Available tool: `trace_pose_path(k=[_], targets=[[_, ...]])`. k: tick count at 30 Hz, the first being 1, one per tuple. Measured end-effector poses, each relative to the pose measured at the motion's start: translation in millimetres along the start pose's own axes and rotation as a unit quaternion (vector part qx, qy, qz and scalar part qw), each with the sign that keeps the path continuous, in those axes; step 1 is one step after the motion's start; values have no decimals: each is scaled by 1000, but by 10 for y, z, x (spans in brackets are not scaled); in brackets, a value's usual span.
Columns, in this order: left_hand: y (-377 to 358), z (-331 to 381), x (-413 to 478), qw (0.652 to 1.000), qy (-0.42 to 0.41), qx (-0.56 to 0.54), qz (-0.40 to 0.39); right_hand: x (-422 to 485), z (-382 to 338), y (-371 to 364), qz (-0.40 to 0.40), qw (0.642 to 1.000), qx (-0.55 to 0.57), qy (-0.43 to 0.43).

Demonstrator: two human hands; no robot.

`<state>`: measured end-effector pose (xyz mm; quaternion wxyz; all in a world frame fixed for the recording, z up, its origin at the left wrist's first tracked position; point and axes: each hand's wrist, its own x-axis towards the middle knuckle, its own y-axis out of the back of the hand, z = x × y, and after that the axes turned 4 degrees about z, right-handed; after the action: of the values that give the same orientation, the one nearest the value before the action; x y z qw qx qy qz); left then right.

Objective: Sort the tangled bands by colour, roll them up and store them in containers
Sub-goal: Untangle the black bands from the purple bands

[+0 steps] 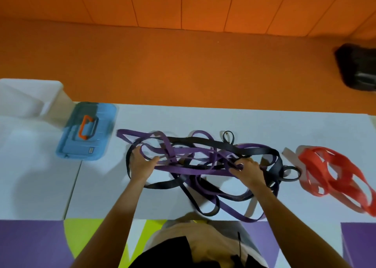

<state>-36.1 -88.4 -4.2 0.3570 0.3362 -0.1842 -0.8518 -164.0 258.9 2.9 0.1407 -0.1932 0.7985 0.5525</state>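
Note:
A tangle of purple bands point(183, 170) and black bands point(262, 152) lies in the middle of the white table point(203, 119). My left hand point(141, 163) rests on the tangle's left side, fingers spread among purple and black loops. My right hand point(247, 169) is closed on a purple band at the tangle's right side. A separate heap of red bands point(335, 174) lies apart at the right. A blue container point(87, 131) with an orange handle sits shut at the left.
A white open bin point(30, 99) stands at the far left, behind the blue container. A black bag point(358, 66) lies on the orange floor at the right. Purple and yellow-green mats show below the table's near edge.

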Motion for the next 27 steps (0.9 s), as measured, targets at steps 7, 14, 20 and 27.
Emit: trace_pose_path(k=[7, 14, 20, 27], targets=[[-391, 352, -275, 925, -305, 216, -65, -209, 129, -100, -8, 1000, 17, 23], [-832, 437, -267, 729, -331, 545, -251, -248, 218, -38, 34, 997, 65, 26], [-736, 466, -119, 743, -354, 543, -169, -163, 208, -31, 74, 994, 71, 47], [-529, 647, 165, 856, -321, 332, -233, -214, -121, -295, 179, 972, 33, 149]])
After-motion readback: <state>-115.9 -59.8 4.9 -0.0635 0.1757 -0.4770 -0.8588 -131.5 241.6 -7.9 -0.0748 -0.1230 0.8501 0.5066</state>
